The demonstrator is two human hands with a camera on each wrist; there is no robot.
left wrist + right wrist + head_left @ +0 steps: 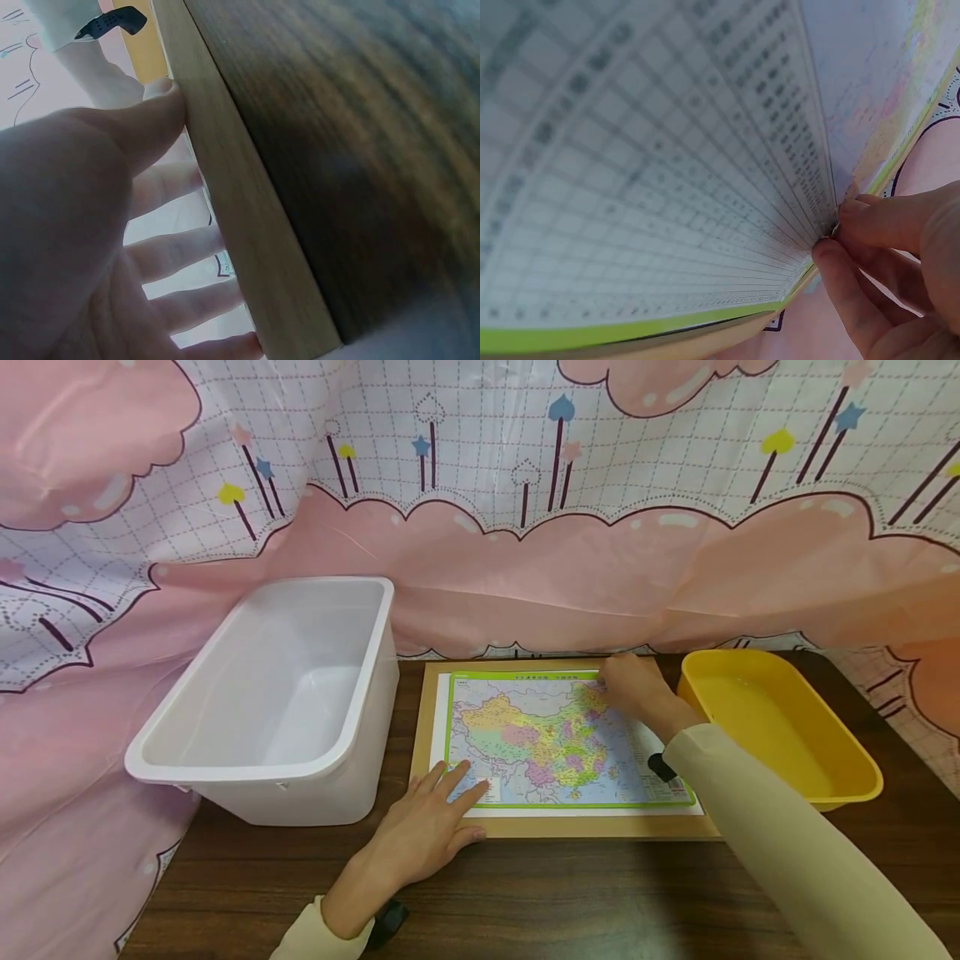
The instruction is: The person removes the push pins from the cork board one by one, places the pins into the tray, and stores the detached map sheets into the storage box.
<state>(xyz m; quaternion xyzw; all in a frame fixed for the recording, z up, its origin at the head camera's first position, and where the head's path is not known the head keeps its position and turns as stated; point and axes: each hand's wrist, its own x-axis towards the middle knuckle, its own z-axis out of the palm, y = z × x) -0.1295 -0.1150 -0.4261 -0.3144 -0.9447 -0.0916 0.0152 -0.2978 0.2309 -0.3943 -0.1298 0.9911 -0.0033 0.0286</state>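
- head view: a colourful map of china (517, 739), bordered in green, lies on a white sheet (480, 811) atop a tan board (600, 828); the characters in its top band are too small to read.
- the left hand (427, 827) rests, fingers spread, at the map's lower-left corner; the right hand (637, 685) is at its upper edge, toward the right. a white bin (356, 739) stands left, a yellow tub (817, 789) right.
- left wrist view: the fingers lie apart, thumb against the board's edge.
- right wrist view: thumb and fingertips pinch a small object (834, 229), too hidden to name, at the map's edge; beside it, a printed grid of blurred, unreadable characters.
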